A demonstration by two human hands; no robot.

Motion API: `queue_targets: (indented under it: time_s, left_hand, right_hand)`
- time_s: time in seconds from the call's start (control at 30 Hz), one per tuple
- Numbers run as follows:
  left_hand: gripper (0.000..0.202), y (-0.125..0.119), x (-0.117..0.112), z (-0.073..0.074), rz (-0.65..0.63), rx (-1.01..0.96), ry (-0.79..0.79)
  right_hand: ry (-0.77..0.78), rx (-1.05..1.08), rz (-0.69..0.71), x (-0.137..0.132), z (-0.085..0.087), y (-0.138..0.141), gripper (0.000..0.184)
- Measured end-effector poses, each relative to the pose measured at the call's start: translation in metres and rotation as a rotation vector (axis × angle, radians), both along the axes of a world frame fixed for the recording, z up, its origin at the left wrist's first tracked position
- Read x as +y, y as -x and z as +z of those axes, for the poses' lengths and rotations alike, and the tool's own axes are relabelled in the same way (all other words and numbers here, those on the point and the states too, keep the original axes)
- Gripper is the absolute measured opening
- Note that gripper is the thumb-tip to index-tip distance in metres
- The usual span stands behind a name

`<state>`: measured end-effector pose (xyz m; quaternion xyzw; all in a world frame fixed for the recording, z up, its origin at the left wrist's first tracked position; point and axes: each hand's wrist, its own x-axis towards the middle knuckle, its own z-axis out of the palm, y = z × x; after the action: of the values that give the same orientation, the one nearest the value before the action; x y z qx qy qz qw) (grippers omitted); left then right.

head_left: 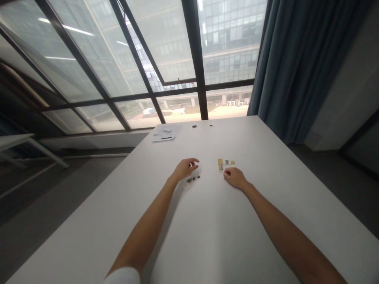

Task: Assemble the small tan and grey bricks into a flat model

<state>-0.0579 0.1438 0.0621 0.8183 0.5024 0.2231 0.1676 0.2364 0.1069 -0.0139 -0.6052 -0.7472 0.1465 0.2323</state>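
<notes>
My left hand (185, 169) hovers over the white table (213, 232), thumb and fingers curved and apart, with no object plainly visible between them. Just below its fingertips lie several small dark pieces (194, 178) and some pale, see-through bits (187, 186), too small to name. My right hand (235, 177) rests on the tabletop, fingers curled into a fist; whatever may be inside is hidden. Right beyond that fist sits a group of small flat yellow pieces (220, 162) with a grey piece (227, 162) among them.
White papers (167, 130) with a dark pen-like item (166, 138) lie at the table's far left. Two small dark round things (194, 126) are near the far edge. Windows (166, 51) rise beyond, a blue curtain (284, 71) hangs right, and another table (17, 140) stands left.
</notes>
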Motion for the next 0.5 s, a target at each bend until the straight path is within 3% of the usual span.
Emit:
queue_targets:
  time_s: [0.2, 0.5]
  left_hand:
    - [0.019, 0.046, -0.002, -0.019, 0.012, 0.259, 0.048]
    - [0.016, 0.048, -0.001, -0.041, -0.056, 0.229, 0.101]
  right_hand:
    - [-0.002, 0.012, -0.004, -0.001, 0.000, 0.000, 0.021]
    - [-0.011, 0.025, -0.022, -0.001, -0.002, 0.000, 0.021]
